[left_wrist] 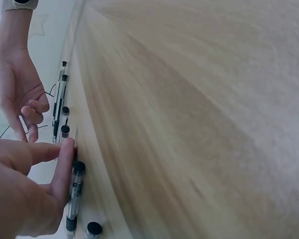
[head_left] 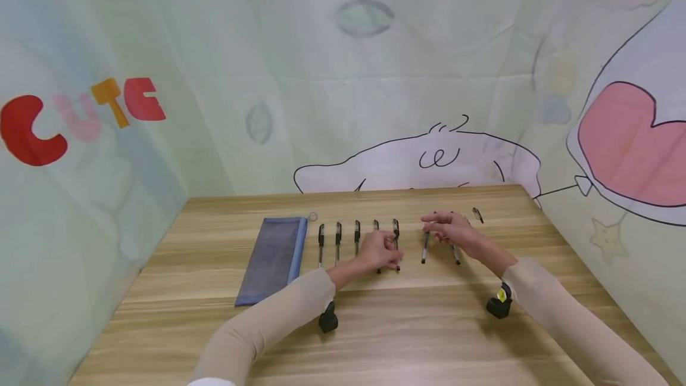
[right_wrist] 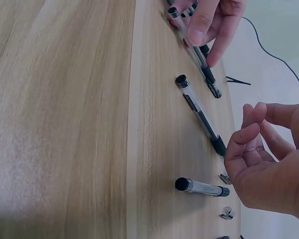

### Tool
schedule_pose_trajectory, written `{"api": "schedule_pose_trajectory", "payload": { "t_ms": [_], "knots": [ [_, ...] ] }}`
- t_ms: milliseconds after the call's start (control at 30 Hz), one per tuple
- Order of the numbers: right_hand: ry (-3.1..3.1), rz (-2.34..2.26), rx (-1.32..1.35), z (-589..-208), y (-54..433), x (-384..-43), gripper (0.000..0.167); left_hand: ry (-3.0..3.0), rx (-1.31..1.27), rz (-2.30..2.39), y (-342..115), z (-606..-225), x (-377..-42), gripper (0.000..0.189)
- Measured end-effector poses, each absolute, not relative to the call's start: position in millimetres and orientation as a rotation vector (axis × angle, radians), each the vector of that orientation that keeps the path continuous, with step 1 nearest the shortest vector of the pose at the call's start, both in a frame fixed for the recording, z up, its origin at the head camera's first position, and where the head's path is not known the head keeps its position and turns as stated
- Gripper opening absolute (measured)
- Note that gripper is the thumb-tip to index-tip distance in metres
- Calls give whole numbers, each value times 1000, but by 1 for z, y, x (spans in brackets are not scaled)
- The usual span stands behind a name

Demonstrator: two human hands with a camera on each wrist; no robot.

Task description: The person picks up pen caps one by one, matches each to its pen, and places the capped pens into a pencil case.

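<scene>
Toward the table's back, several capped gel pens (head_left: 338, 234) lie in a row, black caps toward the back. My left hand (head_left: 377, 250) is at the right end of the row, thumb and index finger pinching the last pen (right_wrist: 192, 42) along its barrel. Right of it lies an uncapped pen (head_left: 425, 249), also shown in the right wrist view, with another uncapped pen (right_wrist: 204, 187) beyond it. My right hand (head_left: 455, 232) hovers over these with loosely curled fingers, nothing visible in them. Small loose pen caps (right_wrist: 227, 213) lie close to the pen tips.
A blue mesh zip pouch (head_left: 270, 261) lies flat left of the row, its pull ring at the back corner. One black cap (head_left: 478, 215) lies at the far right. The wooden table (head_left: 375, 338) ends at a printed curtain (head_left: 257, 76) behind.
</scene>
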State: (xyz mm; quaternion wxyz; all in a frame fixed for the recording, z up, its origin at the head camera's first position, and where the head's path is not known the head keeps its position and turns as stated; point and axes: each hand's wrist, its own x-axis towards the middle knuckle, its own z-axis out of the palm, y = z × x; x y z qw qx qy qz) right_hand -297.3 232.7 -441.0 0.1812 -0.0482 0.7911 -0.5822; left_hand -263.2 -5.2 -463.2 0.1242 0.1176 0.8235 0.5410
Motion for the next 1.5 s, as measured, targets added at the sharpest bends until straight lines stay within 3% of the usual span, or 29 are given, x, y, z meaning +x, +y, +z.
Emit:
{"api": "schedule_pose_trajectory", "payload": {
  "t_ms": [233, 533, 933, 1233, 1500],
  "knots": [
    [2223, -1658, -144, -440, 234, -296, 48, 2447, 370, 1558, -4, -462, -264, 59],
    [2295, -1585, -110, -441, 245, -296, 45, 2651, 530, 1459, 6, -457, -271, 36],
    [2293, -1611, -95, -438, 262, -292, 49, 2596, 591, 1365, 40, -457, -274, 49],
    [2398, -1529, -186, -442, 274, -289, 51, 2689, 433, 1221, 60, -464, -281, 60],
    [2446, -1512, -192, -444, 281, -286, 50, 2746, 387, 1159, 71, -462, -284, 34]
  ]
}}
